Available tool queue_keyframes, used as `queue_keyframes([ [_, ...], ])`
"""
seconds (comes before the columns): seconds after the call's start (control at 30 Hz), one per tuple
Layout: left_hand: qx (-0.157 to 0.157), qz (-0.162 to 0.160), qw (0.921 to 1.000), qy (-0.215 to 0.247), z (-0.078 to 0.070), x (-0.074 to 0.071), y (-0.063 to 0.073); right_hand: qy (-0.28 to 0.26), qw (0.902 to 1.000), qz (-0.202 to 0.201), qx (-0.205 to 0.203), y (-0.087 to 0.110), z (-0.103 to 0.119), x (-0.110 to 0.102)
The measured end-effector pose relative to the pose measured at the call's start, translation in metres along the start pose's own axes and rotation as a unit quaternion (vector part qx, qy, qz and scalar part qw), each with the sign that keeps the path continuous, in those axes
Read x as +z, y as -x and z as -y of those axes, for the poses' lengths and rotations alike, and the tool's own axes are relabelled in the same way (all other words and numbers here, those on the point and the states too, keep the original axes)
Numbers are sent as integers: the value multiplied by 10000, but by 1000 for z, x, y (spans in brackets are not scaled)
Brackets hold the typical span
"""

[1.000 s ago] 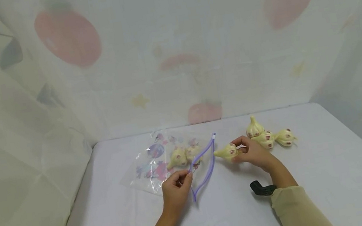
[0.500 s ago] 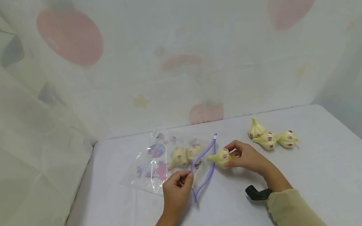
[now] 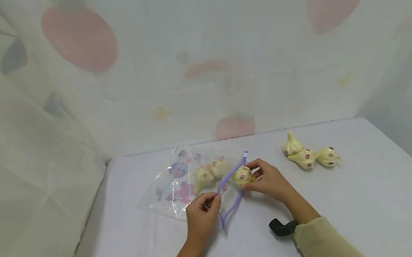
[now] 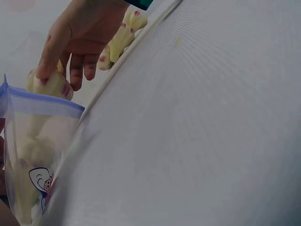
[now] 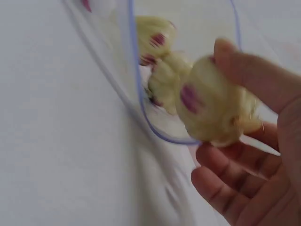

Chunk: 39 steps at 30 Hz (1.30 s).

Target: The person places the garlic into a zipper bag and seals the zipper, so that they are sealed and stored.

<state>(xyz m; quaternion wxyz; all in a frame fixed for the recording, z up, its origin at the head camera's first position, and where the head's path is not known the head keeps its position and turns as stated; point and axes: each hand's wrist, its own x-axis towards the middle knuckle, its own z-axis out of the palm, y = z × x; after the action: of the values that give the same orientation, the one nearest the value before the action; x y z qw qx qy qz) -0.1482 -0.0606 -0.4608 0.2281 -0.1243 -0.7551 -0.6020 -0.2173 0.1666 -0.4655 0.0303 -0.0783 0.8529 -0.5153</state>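
Note:
My right hand [image 3: 269,181] grips a garlic bulb [image 5: 207,103], pale yellow with purple patches, by its root end. The bulb sits in the mouth of a clear zip bag [image 3: 166,197], its neck pointing inward. Pinched in my left hand [image 3: 201,212] is the bag's purple zip edge [image 3: 223,182], and the mouth gapes wide. Two garlic bulbs lie inside the bag: one bulb [image 3: 203,177] nearer the left hand, the other bulb [image 3: 218,168] behind it. Coloured cartoon prints cover the bag. In the left wrist view, only a sliver of the left hand shows at the edge.
To the right on the white table [image 3: 362,198], three more garlic bulbs sit close together: an upright bulb [image 3: 291,145], a middle bulb [image 3: 303,159] and a right bulb [image 3: 327,157]. A printed curtain [image 3: 261,70] hangs behind the table's back edge, with more cloth at both sides.
My right hand has moved left with the garlic bulb, from beside the bag into its mouth. The two bulbs inside have shifted slightly. The left hand has stayed at the zip edge.

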Motion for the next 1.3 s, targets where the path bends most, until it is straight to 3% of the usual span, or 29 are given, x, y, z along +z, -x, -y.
queue_keyframes([
  [0.13,115,-67,9999,15,2,1,0,113,9998,-187,4,1,4,10],
  [0.33,137,-155,9998,65,2,3,-1,265,9980,-413,-389,1,7,21],
  [0.67,65,-29,10000,20,0,2,0,314,9982,-349,-374,0,6,30],
  [0.9,-110,-55,9999,70,36,6,4,186,9958,-724,-537,2,8,33],
  [1.07,-121,-100,9998,-77,15,5,2,301,9936,-943,-545,2,5,35],
  [1.2,-36,-63,9999,-88,-2,2,1,331,9949,-737,-601,1,3,38],
  [1.3,-24,-32,9999,-93,-5,2,0,268,9952,-551,-766,3,4,41],
])
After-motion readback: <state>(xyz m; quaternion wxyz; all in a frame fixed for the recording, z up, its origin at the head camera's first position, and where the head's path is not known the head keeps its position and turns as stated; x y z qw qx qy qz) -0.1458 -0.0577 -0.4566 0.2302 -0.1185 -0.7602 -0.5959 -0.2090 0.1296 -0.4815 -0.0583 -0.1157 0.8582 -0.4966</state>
